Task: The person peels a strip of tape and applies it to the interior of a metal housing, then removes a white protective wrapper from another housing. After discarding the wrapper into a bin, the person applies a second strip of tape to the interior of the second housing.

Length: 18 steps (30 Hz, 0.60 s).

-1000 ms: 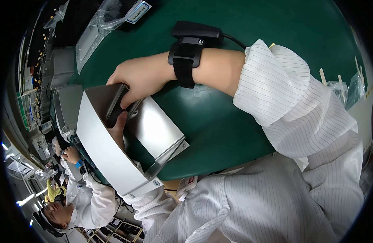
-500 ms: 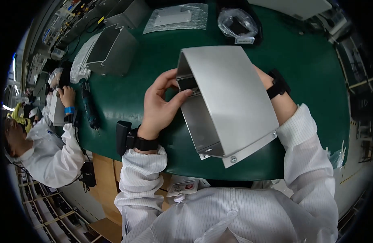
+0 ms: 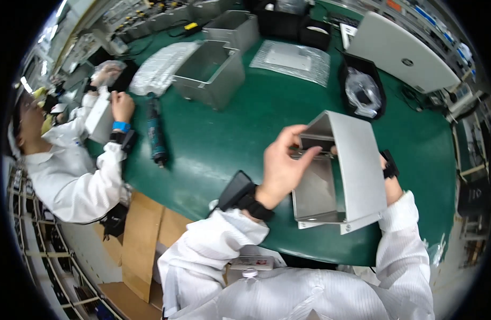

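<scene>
A folded sheet-metal housing (image 3: 358,168), silver-grey with open ends and screw-holed flanges along its lower edge, is tilted over the near right of the table. My left hand (image 3: 284,168) is closed on its upper left edge, thumb reaching into the opening and fingers at the far side. Around the housing's far right side goes my right hand (image 3: 334,151); most of it is hidden behind the metal, and only a fingertip shows through the opening. Inside, a dark strip or bracket (image 3: 316,143) lies near both hands; its details are blurred.
On the green table (image 3: 224,144) are a power screwdriver (image 3: 156,133), a grey open box (image 3: 213,80), bubble wrap (image 3: 163,69), a flat plate (image 3: 289,57) on more wrap, a black tray (image 3: 383,96) with a bagged part, and a laptop (image 3: 403,50). A co-worker (image 3: 69,165) sits at the left.
My view has swung, so the tabletop things appear farther right and lower. The housing has turned, showing more of its open end; both hands stay on it.
</scene>
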Motion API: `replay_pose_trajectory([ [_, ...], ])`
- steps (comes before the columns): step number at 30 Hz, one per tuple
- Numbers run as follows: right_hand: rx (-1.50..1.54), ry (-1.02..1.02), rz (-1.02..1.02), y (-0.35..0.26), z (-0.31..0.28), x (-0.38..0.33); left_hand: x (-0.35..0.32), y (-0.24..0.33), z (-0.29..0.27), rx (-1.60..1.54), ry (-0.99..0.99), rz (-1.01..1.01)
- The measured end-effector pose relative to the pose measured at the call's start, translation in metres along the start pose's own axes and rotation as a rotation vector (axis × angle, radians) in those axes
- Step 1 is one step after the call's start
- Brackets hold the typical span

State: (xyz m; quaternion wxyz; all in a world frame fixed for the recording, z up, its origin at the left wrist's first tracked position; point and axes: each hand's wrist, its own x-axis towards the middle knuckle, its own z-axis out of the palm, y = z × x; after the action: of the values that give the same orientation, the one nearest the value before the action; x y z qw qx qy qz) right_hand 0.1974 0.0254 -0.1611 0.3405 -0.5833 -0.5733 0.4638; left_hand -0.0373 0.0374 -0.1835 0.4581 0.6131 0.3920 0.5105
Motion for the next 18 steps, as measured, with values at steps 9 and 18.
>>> replay_pose_trajectory([
  [9,0.707,-0.18,-0.02,0.09,-0.013,0.011,-0.001,-0.002,-0.004,0.053,-0.019,0.152],
  [18,0.419,-0.101,-0.3,0.082,-0.001,0.043,0.012,-0.025,-0.002,-0.008,-0.111,0.077],
])
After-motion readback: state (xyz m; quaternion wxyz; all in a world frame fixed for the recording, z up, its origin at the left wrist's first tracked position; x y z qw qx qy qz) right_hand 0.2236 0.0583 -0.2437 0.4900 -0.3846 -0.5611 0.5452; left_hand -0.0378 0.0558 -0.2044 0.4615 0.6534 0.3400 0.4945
